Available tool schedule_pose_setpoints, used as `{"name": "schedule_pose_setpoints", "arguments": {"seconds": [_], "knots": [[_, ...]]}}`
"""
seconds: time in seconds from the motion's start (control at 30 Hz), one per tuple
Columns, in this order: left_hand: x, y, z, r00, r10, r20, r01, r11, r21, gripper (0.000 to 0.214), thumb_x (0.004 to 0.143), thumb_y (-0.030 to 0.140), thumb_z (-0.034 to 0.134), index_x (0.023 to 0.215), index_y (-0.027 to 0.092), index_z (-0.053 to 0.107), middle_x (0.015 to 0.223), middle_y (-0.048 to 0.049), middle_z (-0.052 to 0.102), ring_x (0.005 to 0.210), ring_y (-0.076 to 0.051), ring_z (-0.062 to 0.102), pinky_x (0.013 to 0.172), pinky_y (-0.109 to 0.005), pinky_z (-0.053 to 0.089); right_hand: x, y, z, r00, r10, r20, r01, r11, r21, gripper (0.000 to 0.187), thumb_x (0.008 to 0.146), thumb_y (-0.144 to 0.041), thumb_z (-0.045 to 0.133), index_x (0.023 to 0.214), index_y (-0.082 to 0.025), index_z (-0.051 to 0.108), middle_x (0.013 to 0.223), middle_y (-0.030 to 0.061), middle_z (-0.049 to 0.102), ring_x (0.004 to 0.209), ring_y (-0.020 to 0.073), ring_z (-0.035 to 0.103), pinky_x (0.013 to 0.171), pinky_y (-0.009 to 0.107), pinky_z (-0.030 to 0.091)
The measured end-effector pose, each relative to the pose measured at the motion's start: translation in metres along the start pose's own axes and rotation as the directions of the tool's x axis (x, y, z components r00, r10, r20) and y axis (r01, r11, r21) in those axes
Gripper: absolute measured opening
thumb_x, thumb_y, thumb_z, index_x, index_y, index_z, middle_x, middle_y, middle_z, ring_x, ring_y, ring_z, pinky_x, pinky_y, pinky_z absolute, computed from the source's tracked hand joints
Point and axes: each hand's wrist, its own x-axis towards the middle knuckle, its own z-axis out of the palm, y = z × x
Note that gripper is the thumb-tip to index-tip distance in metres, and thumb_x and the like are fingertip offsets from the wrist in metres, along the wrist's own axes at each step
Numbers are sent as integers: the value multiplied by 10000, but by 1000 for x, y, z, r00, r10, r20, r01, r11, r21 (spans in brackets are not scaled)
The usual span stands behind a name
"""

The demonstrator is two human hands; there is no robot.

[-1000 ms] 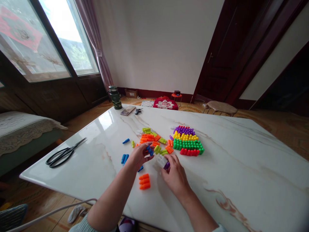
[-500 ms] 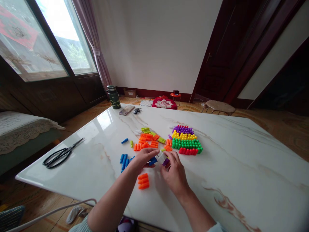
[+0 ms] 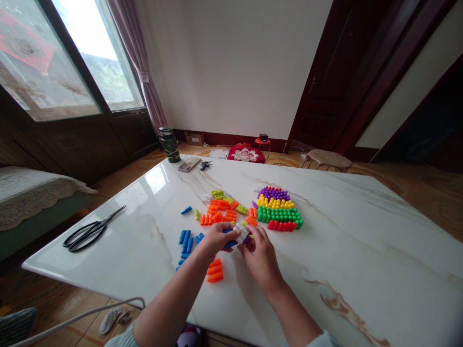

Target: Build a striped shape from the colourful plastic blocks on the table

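Both hands are closed around one small cluster of bullet-shaped plastic building blocks, held just over the table. White blocks (image 3: 240, 234) with rounded tips are in the middle of it, blue blocks (image 3: 230, 245) on the left and a purple block (image 3: 246, 240) on the right. My left hand (image 3: 217, 237) grips the blue side. The fingers of my right hand (image 3: 262, 248) pinch the white and purple side and partly hide it. Loose blue blocks (image 3: 185, 239) lie left of my left hand, and joined orange blocks (image 3: 214, 271) lie below it.
Orange blocks (image 3: 219, 205) and lime-green blocks (image 3: 217, 193) lie beyond the hands. Upright rows of green blocks (image 3: 278, 215), yellow, purple and red stand to the right. Black scissors (image 3: 94, 229), a phone (image 3: 189, 164), keys (image 3: 204, 165) and a camouflage flask (image 3: 169, 144) are on the marble table (image 3: 343, 231).
The held cluster has turned, so the white blocks' rounded tips now show upward. Both hands stay in nearly the same place.
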Motion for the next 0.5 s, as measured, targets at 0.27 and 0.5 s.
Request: {"name": "schedule_pose_setpoints", "arguments": {"seconds": [0.27, 0.5], "knots": [[1, -1, 0, 999, 0, -38, 0, 1000, 9, 544, 501, 580, 805, 794, 154, 637, 637, 4, 623, 559, -96, 550, 454, -183, 444, 2, 2, 2, 1000, 5, 9, -5, 1000, 24, 464, 767, -85, 541, 1221, -180, 538, 1106, 108, 624, 943, 228, 637, 837, 380, 544], [1, 1, -2, 997, 6, -77, -5, 1000, 11, 490, 534, 532, 812, 805, 157, 652, 649, -5, 631, 590, -122, 597, 491, -206, 463, 5, 7, 4, 997, 69, 39, -73, 993, 93, 457, 762, -91, 532, 1209, -186, 555, 990, 79, 652, 863, 209, 656, 828, 374, 547]]}}
